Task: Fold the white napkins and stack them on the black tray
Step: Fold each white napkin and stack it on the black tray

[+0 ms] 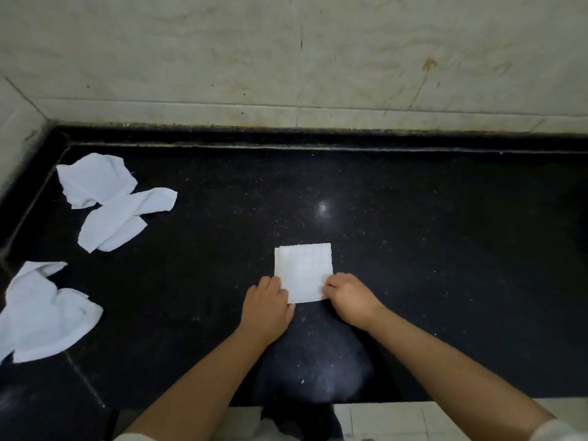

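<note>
There is one view only, from a camera worn on the person's head, so no second view shares any part of the scene. It looks forward and steeply down onto a black counter [413, 249], with both forearms reaching in from the bottom edge. The lens is wide: the far edge of the counter bows, and the pale wall [286, 58] behind the counter fills the top third. The camera sits close above the near edge of the counter, where a strip of light floor [381, 418] shows below it. The left corner of the counter lies within view.
</note>
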Demonstrator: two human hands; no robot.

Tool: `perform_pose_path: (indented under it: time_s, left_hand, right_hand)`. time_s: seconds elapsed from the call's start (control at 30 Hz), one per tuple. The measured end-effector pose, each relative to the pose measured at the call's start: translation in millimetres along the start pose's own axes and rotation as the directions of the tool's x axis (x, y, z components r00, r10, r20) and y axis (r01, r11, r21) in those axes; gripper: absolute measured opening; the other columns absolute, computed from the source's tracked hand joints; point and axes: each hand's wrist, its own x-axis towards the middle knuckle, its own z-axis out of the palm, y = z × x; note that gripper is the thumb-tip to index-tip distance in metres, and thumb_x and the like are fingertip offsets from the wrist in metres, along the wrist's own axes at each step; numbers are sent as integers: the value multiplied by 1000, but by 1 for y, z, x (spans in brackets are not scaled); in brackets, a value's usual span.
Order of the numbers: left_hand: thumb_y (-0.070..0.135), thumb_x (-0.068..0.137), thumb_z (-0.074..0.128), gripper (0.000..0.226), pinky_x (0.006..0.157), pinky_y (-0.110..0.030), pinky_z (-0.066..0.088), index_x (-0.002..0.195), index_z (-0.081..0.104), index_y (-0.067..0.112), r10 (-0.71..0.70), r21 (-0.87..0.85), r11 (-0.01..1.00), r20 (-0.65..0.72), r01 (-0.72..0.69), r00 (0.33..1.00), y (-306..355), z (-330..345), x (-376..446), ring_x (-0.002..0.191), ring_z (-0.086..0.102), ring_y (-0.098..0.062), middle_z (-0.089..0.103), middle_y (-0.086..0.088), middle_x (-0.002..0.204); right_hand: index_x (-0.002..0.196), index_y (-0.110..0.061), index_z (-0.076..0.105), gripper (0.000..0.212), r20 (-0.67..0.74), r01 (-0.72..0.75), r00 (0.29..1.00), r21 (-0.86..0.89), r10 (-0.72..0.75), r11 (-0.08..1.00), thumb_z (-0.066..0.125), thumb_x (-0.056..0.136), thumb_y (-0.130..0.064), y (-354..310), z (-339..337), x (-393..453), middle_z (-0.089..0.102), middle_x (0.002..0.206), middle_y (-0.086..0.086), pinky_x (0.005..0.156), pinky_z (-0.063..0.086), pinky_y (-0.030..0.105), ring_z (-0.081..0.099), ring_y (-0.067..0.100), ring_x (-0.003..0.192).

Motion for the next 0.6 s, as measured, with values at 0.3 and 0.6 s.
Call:
perform_pose_path:
  time_s: [0.3, 0.6]
  left_hand:
    - [22, 62, 58, 15, 42, -19, 39, 48, 58, 18, 318, 91, 947, -126, -309, 940, 7, -1, 26, 51, 53, -13, 58, 3, 54]
    - [24, 86, 45, 28, 56, -17, 52, 93, 71, 13, 638, -100, 746, -177, -659, 749, 147, -81, 45, 72, 67, -14, 66, -2, 87]
  right_hand:
    - [88, 6, 64, 20, 225, -243, 958, 302, 179, 922, 48, 79, -2, 24, -47, -10, 66, 94, 19, 79, 44, 30, 60, 28, 90]
    - [93, -2, 71, 17, -118, -421, 807, 572, 578, 704, 64, 77, 1, 107, -94, -171, 56, 87, 1, 67, 38, 6, 56, 14, 82]
